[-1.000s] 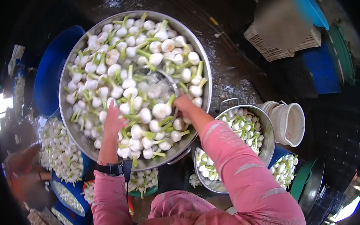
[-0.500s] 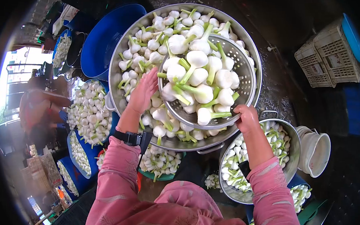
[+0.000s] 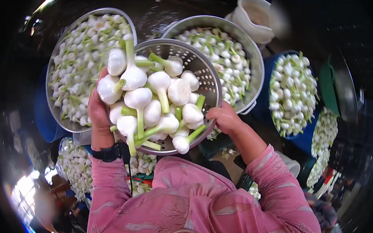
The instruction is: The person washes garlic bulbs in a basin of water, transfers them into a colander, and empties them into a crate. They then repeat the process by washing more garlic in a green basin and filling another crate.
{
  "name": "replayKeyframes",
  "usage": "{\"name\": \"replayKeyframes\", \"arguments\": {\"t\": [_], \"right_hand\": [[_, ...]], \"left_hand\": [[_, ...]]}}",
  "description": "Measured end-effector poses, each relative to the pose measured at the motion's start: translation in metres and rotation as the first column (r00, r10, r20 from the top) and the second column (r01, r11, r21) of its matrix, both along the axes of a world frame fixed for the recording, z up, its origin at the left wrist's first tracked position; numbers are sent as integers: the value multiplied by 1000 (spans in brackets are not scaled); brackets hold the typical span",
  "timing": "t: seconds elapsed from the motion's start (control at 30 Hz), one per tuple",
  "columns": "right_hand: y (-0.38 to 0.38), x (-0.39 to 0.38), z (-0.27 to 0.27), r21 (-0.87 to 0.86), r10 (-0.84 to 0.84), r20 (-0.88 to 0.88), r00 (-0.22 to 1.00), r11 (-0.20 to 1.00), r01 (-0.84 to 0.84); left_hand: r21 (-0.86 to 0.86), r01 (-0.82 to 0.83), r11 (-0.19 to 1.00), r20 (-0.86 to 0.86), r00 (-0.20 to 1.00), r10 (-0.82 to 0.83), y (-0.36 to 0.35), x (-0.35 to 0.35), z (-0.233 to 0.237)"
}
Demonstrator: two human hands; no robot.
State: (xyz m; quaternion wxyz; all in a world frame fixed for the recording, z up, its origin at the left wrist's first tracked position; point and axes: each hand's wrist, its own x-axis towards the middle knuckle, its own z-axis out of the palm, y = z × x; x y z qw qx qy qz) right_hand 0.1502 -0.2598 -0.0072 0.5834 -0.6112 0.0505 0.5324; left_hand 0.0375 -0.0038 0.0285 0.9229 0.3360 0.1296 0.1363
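A metal colander point(image 3: 204, 71) heaped with white garlic bulbs point(image 3: 151, 113) with green stems is held up in front of my body. My left hand point(image 3: 97, 110) is wrapped against its left side, with the fingers partly hidden behind the bulbs and rim. On the lower right, my right hand point(image 3: 225, 118) grips the rim, thumb on top. The colander tilts slightly, and its perforated wall shows bare at the upper right. Behind it, a large steel basin point(image 3: 132, 24) full of garlic stands to the left and a steel pot point(image 3: 258, 77) of garlic to the right.
A white bucket point(image 3: 253, 18) stands beyond the pot. To the right are a blue tub of garlic point(image 3: 293, 94) and a green basin point(image 3: 327, 86). More garlic point(image 3: 75, 166) lies at the lower left, near a blurred person point(image 3: 52, 203).
The colander has been lifted away from the large basin and brought toward my body. My left hand has come onto its side. The view has turned to the right.
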Motion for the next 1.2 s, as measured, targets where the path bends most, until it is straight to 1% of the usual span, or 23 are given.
{"name": "replayKeyframes", "arguments": {"t": [0.03,0.17,0.27,0.33,0.37,0.4,0.47,0.53,0.6,0.67,0.7,0.77,0.8,0.83,0.87,0.9,0.97,1.0,1.03,1.07,1.1,1.13,1.2], "right_hand": [[-52,-19,-32,95,-123,4,992,988,122],[-217,-65,-26,-121,-180,32,983,976,183],[-316,-95,-47,-148,-292,51,955,943,297],[-318,-104,-54,101,-567,194,801,824,558],[-354,-107,-92,152,-602,137,786,797,584],[-360,-103,-114,77,-636,150,757,771,633],[-364,-80,-169,-170,-616,126,778,759,628],[-357,-54,-225,-354,-660,-10,752,705,614],[-351,-45,-276,-641,-657,-59,751,602,476],[-372,-75,-297,-704,-722,-228,653,585,402],[-374,-94,-281,-660,-802,-297,518,565,496],[-395,-139,-236,-517,-827,-384,409,560,647],[-379,-138,-178,-582,-840,-333,428,540,608],[-369,-134,-126,-686,-833,-304,463,528,500],[-346,-118,-82,-630,-717,-295,632,643,436],[-327,-98,-54,-511,-677,-212,704,691,511],[-284,-60,-27,-332,-580,92,809,749,574],[-252,-28,-24,-272,-503,299,811,770,578],[-231,-2,-46,-188,-359,529,769,834,519],[-193,29,-72,-240,-53,823,566,870,431],[-149,57,-82,-433,358,900,250,804,408],[-118,82,-111,-576,542,813,214,691,437],[-61,125,-154,-727,632,684,363,556,402]], "left_hand": [[-49,24,999,-24,999,-25,-38,0,-17],[-256,136,957,-143,974,-177,-188,-18,-102],[-590,209,780,-120,932,-341,-289,-33,-169],[-728,151,669,-216,875,-433,-347,-56,-241],[-745,145,651,-263,833,-487,-370,-71,-275],[-765,155,625,-318,753,-576,-386,-74,-281],[-899,-35,437,-345,673,-654,-403,-89,-326],[-922,-161,351,-373,607,-702,-406,-100,-369],[-815,-131,564,-568,371,-734,-408,-111,-395],[-766,-210,607,-625,23,-781,-401,-104,-373],[-760,-96,643,-648,24,-761,-394,-100,-362],[-710,105,696,-693,65,-718,-383,-101,-336],[-653,211,727,-724,108,-681,-371,-92,-320],[-404,489,773,-769,277,-577,-352,-76,-290],[-118,661,741,-677,492,-547,-330,-59,-270],[158,629,761,-527,706,-474,-305,-29,-238],[101,270,957,-331,917,-224,-269,33,-202],[385,116,915,-462,883,83,-248,60,-205],[659,49,751,-469,807,359,-224,84,-225],[754,108,648,-552,638,536,-193,103,-242],[789,117,603,-577,479,662,-158,106,-285],[777,160,608,-611,421,670,-126,110,-316],[666,228,710,-745,256,616,-90,123,-332]]}}
